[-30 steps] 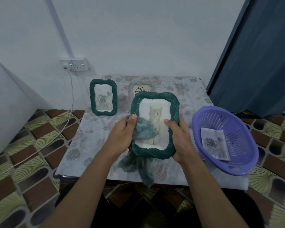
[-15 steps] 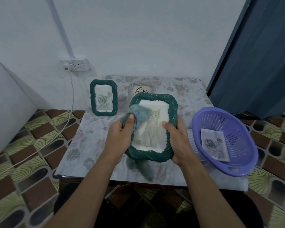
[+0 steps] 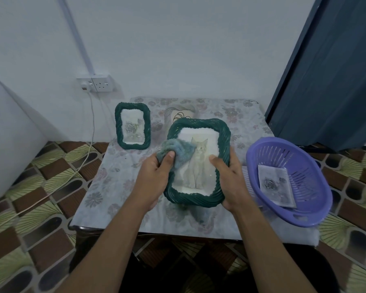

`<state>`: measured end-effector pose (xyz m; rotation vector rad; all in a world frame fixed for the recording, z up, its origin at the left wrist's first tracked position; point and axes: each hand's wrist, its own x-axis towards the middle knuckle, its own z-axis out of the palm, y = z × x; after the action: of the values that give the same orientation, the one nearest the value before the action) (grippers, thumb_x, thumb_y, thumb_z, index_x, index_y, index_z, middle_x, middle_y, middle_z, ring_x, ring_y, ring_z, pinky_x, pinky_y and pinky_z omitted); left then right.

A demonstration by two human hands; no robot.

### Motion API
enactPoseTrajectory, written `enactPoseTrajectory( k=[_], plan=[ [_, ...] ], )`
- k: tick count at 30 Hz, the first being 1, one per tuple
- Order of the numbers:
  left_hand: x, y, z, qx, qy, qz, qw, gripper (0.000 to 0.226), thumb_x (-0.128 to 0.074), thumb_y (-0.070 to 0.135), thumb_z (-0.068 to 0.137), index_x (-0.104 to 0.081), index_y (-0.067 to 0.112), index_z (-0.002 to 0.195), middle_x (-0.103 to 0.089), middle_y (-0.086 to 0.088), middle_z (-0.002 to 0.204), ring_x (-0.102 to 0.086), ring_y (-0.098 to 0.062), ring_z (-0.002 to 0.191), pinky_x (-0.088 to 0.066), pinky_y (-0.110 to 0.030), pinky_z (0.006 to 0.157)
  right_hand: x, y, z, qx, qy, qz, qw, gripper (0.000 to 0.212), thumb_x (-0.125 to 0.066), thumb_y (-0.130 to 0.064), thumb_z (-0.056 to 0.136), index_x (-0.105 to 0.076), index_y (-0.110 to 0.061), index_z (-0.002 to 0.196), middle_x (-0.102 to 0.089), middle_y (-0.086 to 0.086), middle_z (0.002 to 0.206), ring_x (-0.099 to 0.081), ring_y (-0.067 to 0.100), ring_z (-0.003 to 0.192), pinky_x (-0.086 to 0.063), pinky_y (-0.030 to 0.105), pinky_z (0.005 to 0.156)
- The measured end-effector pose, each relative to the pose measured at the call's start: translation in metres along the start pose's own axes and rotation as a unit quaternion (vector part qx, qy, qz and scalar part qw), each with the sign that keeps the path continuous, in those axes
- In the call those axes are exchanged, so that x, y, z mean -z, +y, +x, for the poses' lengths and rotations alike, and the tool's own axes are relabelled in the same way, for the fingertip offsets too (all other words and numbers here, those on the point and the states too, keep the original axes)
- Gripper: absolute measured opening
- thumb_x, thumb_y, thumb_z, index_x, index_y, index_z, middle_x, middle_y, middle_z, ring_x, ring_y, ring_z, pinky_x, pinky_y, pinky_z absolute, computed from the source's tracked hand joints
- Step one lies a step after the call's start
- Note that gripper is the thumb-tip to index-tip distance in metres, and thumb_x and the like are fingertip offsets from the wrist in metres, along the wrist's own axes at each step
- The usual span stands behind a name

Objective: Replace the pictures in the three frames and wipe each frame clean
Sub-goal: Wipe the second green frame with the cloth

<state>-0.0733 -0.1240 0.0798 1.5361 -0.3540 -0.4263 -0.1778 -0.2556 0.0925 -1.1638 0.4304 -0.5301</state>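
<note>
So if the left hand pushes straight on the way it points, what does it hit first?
Probably the top rim of the cat frame: the left hand presses the cloth on its glass, pointing away from the person. Depth is unclear.

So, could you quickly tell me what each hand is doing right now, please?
Left hand: grips the blue cloth, pressed on the cat frame.
Right hand: grips the cat frame by its right rim.

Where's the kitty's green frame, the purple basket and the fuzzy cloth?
green frame point(image 3: 194, 198), head view, on its woven bottom edge.
purple basket point(image 3: 311, 166), head view, on its slotted inner wall.
fuzzy cloth point(image 3: 182, 150), head view, on the bunched top.
</note>
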Motion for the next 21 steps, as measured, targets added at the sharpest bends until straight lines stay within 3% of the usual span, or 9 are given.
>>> enactPoseTrajectory(
  k=[2, 3, 5, 8, 11, 13, 15, 18, 21],
  plan=[
    [-0.004, 0.000, -0.001, -0.031, 0.052, 0.034, 0.998, 0.055, -0.060, 0.063, 0.084, -0.069, 0.009, 0.089, -0.072, -0.011, 0.081, -0.065, -0.020, 0.073, -0.054, -0.044, 0.067, -0.003, 0.000, -0.002, 0.008, 0.000, -0.012, 1.000, 0.040, -0.050, -0.003, 0.101, -0.059, -0.040, 0.114, -0.074, -0.015, 0.107, -0.069, 0.014, 0.108, -0.055, 0.042, 0.096],
    [-0.005, 0.003, -0.003, -0.046, 0.072, 0.055, 0.995, 0.063, -0.058, 0.068, 0.084, -0.064, 0.006, 0.076, -0.063, -0.010, 0.064, -0.056, -0.017, 0.058, -0.046, -0.038, 0.054, -0.004, -0.001, -0.003, 0.015, -0.001, -0.018, 1.000, 0.040, -0.051, -0.003, 0.101, -0.059, -0.039, 0.114, -0.074, -0.014, 0.109, -0.068, 0.016, 0.110, -0.052, 0.046, 0.101],
    [-0.006, 0.009, -0.005, -0.046, 0.102, 0.090, 0.990, 0.059, -0.049, 0.062, 0.091, -0.046, 0.015, 0.057, -0.042, 0.002, 0.046, -0.038, -0.012, 0.044, -0.029, -0.028, 0.047, -0.005, -0.002, -0.004, 0.025, -0.007, -0.026, 0.999, 0.040, -0.052, -0.002, 0.100, -0.060, -0.040, 0.114, -0.073, -0.016, 0.110, -0.066, 0.013, 0.112, -0.048, 0.047, 0.106],
    [-0.005, 0.008, -0.002, -0.012, 0.120, 0.107, 0.987, 0.056, -0.041, 0.058, 0.097, -0.042, 0.019, 0.057, -0.041, 0.002, 0.049, -0.040, -0.013, 0.048, -0.029, -0.027, 0.052, -0.005, -0.001, -0.005, 0.023, -0.010, -0.036, 0.999, 0.039, -0.052, -0.003, 0.101, -0.059, -0.040, 0.114, -0.073, -0.020, 0.109, -0.066, 0.006, 0.109, -0.048, 0.042, 0.107],
    [0.001, 0.001, 0.002, -0.008, 0.047, 0.046, 0.998, 0.043, -0.047, 0.048, 0.099, -0.067, 0.017, 0.077, -0.068, -0.008, 0.078, -0.061, -0.018, 0.074, -0.048, -0.035, 0.068, -0.004, -0.001, -0.004, 0.017, -0.006, -0.028, 0.999, 0.038, -0.051, -0.003, 0.101, -0.059, -0.039, 0.112, -0.074, -0.017, 0.107, -0.068, 0.009, 0.107, -0.052, 0.042, 0.102],
    [0.004, 0.000, -0.001, -0.021, -0.024, 0.017, 0.999, 0.023, -0.049, 0.032, 0.102, -0.069, 0.021, 0.098, -0.073, 0.002, 0.097, -0.066, -0.014, 0.093, -0.053, -0.031, 0.082, -0.003, -0.002, -0.002, 0.019, -0.011, -0.030, 0.999, 0.037, -0.050, -0.003, 0.101, -0.059, -0.038, 0.109, -0.074, -0.021, 0.099, -0.069, 0.004, 0.098, -0.056, 0.034, 0.091],
    [0.004, -0.002, -0.003, -0.029, -0.057, -0.008, 0.998, 0.019, -0.048, 0.023, 0.102, -0.066, 0.022, 0.108, -0.073, 0.011, 0.100, -0.067, -0.008, 0.099, -0.052, -0.021, 0.080, -0.004, -0.004, -0.001, 0.021, -0.017, -0.040, 0.999, 0.037, -0.049, -0.003, 0.102, -0.058, -0.038, 0.109, -0.073, -0.026, 0.094, -0.069, -0.002, 0.092, -0.057, 0.024, 0.080],
    [0.001, -0.003, -0.003, -0.036, 0.010, -0.017, 0.999, 0.020, -0.050, 0.030, 0.102, -0.068, 0.023, 0.104, -0.073, 0.007, 0.100, -0.068, -0.010, 0.096, -0.053, -0.025, 0.079, -0.008, -0.004, -0.002, 0.018, -0.021, -0.047, 0.998, 0.039, -0.050, -0.004, 0.102, -0.058, -0.041, 0.111, -0.073, -0.022, 0.103, -0.069, 0.005, 0.103, -0.056, 0.032, 0.091],
    [-0.002, 0.003, -0.003, -0.024, 0.064, 0.037, 0.997, 0.042, -0.049, 0.043, 0.100, -0.066, 0.012, 0.078, -0.063, -0.001, 0.067, -0.057, -0.013, 0.060, -0.045, -0.030, 0.057, -0.010, -0.002, -0.003, 0.020, -0.022, -0.055, 0.998, 0.041, -0.052, -0.005, 0.101, -0.058, -0.044, 0.111, -0.072, -0.024, 0.107, -0.066, 0.005, 0.108, -0.052, 0.035, 0.100]
  ],
)
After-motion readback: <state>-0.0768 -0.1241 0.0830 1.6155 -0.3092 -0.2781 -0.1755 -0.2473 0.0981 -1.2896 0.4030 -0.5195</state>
